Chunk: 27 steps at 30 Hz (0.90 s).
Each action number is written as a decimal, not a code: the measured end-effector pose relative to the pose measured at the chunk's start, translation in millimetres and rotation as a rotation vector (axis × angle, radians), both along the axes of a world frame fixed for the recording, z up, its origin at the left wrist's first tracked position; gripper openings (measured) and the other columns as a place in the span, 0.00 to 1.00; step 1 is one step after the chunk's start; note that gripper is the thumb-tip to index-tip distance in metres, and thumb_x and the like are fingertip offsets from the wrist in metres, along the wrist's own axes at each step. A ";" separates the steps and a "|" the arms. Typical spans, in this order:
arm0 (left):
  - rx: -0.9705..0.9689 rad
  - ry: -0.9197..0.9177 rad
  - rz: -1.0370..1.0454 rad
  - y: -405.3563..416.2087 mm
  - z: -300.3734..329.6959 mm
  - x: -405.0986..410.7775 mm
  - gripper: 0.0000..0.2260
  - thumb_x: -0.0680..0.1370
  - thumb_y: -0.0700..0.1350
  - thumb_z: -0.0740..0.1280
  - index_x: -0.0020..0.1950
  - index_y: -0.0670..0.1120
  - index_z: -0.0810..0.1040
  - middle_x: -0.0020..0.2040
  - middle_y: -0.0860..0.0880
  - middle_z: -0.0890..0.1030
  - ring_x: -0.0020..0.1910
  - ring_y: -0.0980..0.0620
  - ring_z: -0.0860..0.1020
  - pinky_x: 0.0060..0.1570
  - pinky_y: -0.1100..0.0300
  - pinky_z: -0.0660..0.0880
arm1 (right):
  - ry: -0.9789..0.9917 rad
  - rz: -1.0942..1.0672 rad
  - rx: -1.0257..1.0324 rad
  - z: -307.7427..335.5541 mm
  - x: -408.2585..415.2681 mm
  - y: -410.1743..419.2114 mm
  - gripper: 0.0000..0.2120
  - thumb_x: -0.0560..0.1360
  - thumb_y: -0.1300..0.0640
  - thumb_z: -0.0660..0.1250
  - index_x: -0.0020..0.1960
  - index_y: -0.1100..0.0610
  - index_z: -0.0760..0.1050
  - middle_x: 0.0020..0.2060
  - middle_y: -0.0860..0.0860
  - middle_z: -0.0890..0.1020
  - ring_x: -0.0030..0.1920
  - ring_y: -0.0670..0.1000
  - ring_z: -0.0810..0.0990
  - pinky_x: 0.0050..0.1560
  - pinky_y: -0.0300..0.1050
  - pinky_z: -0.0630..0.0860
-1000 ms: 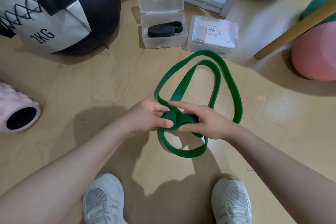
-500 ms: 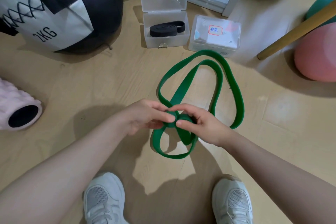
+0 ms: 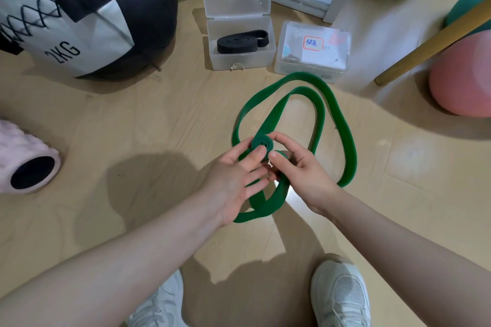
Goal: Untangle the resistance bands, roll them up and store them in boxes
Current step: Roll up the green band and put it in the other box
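A black-and-white bag (image 3: 79,8) marked 2KG stands on the wooden floor (image 3: 159,119). Left of it and nearer lies a pink foam roller (image 3: 24,164); far right, a pink ball (image 3: 462,74).

The black-and-white weight bag (image 3: 79,13) shows "2KG". The closed plastic box (image 3: 313,48) has a red-framed label with blue handwritten Chinese characters, "绿色".
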<state>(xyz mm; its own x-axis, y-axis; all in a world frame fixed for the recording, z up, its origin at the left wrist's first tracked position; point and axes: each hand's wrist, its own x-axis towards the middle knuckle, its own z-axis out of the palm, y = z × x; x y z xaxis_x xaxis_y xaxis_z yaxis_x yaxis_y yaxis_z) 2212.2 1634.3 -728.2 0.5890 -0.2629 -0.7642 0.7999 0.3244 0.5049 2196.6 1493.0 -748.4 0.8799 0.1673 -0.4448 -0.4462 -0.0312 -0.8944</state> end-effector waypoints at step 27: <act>0.707 -1.206 -0.871 40.0 -7.0 26.5 0.32 0.69 0.31 0.69 0.63 0.57 0.59 0.57 0.61 0.75 0.62 0.60 0.68 0.53 0.84 0.61 | 0.289 0.170 -0.012 18.2 13.2 5.5 0.09 0.67 0.59 0.74 0.46 0.59 0.78 0.36 0.51 0.83 0.36 0.48 0.82 0.37 0.40 0.79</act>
